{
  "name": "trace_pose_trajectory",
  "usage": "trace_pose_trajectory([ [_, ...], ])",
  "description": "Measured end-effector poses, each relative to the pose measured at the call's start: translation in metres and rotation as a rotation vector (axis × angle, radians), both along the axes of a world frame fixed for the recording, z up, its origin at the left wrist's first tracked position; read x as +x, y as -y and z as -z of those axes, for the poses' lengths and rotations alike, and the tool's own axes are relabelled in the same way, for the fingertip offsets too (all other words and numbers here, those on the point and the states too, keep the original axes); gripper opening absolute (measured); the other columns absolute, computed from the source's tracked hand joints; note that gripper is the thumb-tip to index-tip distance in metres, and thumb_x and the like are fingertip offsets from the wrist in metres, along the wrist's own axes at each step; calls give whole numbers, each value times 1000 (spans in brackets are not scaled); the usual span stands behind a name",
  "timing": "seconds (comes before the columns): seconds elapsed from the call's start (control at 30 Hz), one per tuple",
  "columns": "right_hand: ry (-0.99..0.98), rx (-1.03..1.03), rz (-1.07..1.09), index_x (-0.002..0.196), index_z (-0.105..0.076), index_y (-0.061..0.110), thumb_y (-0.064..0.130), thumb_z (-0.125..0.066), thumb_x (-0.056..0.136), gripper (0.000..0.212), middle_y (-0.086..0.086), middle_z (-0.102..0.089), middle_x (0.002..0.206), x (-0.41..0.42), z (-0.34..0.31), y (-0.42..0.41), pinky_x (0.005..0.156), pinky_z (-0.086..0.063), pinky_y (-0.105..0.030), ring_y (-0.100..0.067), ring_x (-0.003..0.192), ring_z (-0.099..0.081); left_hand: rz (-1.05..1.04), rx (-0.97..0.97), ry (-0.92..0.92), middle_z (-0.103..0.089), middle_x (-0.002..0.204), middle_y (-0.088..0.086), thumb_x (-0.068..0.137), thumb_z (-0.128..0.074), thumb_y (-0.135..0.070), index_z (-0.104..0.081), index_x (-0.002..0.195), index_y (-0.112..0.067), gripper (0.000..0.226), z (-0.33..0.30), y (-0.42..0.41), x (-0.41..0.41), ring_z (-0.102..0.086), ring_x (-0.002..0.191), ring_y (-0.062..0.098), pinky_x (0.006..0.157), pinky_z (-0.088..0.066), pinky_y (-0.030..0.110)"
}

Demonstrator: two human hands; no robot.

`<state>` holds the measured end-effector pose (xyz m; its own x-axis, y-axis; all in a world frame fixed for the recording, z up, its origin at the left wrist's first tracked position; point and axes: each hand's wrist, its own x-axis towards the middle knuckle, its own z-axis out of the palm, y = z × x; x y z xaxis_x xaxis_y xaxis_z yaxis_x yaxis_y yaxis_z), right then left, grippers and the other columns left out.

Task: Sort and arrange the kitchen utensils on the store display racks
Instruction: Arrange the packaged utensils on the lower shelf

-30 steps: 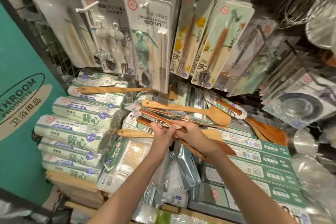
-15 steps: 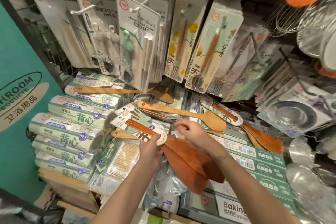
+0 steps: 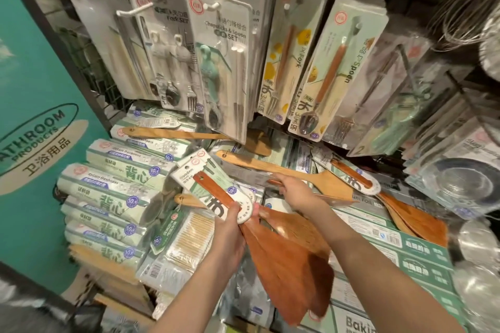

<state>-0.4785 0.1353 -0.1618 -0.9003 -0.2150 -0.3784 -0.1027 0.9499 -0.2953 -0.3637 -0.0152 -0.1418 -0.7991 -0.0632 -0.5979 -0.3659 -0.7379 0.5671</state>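
The left hand (image 3: 230,230) grips a bundle of dark spatulas (image 3: 284,259) at the neck, handles pointing to 10 o'clock, blades fanned toward 5. The right hand (image 3: 295,192), at 2 o'clock from the left and nearer the pile, curls its fingers round a pale spatula (image 3: 284,170) lying on the boxes, its long axis running 10 to 4.

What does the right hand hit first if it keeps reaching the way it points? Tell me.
Probably the pale wooden spatula lying on the boxes. The right hand points up-left across the pile and already seems to be at its handle, though blur hides whether they touch.
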Motion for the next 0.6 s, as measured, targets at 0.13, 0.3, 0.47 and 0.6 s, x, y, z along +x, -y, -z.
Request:
trace_pose_trajectory([
  [0.13, -141, 80, -120, 142, -26, 47, 9, -32, 99, 57, 1, -65, 89, 11, -31, -24, 46, -40, -29, -15, 60, -53, -87, -22, 9, -68, 83, 12, 96, -43, -36, -53, 123, -3, 43, -2, -10, 11, -61, 58, 14, 56, -56, 26],
  [0.3, -60, -238, -2, 144, -26, 44, 13, -36, 99, 55, -11, -55, 119, 33, -62, -39, 40, -31, -14, -10, 52, -40, -124, -82, 64, -50, 54, 1, 94, -44, -45, -58, 100, -9, 39, -14, -24, 25, -44, 44, 14, 39, -44, 21],
  [0.47, 16, -498, 34, 145, -28, 39, 5, -43, 95, 62, -3, -51, 122, 73, -95, -49, 56, -39, -16, -9, 65, -55, -40, -61, 36, -41, 45, -3, 84, -66, -22, -59, 80, -15, 10, -43, -39, 46, -37, 34, 7, 36, -35, 16],
  [0.6, 1, -691, 59, 147, -28, 25, -3, -57, 88, 71, 15, -48, 119, 106, -129, -52, 62, -33, 5, 26, 72, -47, 5, -109, -40, -42, 52, -4, 80, -68, -28, -65, 99, -17, 22, -69, -53, 71, -36, 45, 10, 48, -33, 25],
])
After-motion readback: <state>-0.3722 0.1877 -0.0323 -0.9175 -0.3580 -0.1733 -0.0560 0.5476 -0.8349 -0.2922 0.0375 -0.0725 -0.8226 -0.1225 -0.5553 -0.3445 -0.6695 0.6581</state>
